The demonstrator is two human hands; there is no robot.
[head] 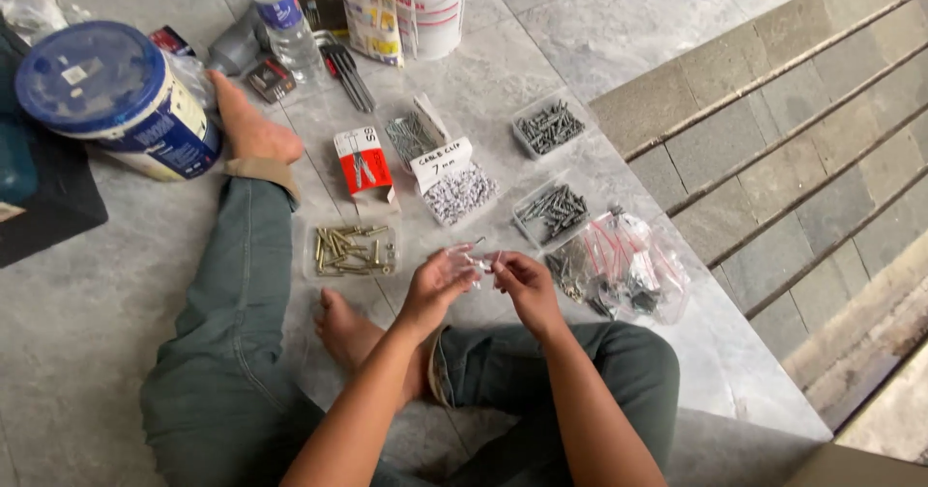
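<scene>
Over the stone floor (97,294), our left hand (435,284) and right hand (525,282) pinch a small clear bag (480,259). We judge it mid-opening; next calls for parting its mouth gently.

Small clear bag (480,258) between my left hand (435,284) and right hand (523,284): contents too small to tell, my fingers cover most of it. My forearms run off the bottom edge. Blue-lidded bucket (116,100) partly cut at the left, white tub (432,4) cut at the top.
</scene>
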